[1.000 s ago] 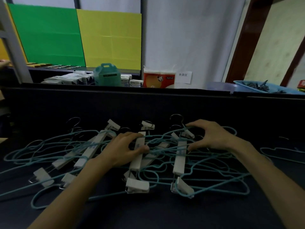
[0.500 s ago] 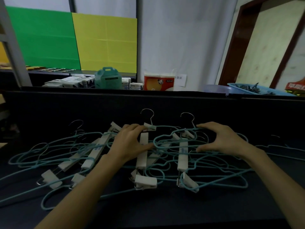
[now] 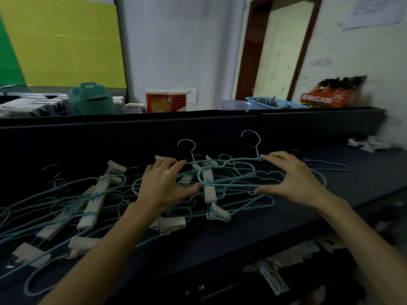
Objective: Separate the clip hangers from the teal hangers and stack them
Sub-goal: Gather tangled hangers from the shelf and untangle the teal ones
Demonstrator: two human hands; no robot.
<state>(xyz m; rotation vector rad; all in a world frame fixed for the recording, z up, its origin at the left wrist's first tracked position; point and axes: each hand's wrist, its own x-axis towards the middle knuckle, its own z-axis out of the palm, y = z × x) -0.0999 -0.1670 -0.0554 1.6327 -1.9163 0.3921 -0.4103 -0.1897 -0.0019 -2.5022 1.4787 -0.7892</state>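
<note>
Currently, scene: a tangled heap of hangers lies on a dark worktop, seen from the head camera.
Teal hangers: the thin teal hangers form interlocked loops spread from the left edge of the worktop to just past the right hand.
Clip hangers: the white clip hangers lie within the same heap, crossed by teal wire; several sit at the left, and one upright bar lies between the two hands.
Left hand: the left hand rests palm-down on the heap centre, fingers spread and bent over the wires; whether they grip a hanger cannot be told.
Right hand: the right hand holds a teal hanger, index finger at the base of its metal hook and thumb on a lower wire.
Second hook: another metal hook stands up just beyond the left hand.
Rear partition: a dark panel closes the far side of the worktop.
Background items: a teal carry case, a red-and-white pack and a blue tray stand behind the panel.
Far right: a few white clips lie well apart from the heap.
</note>
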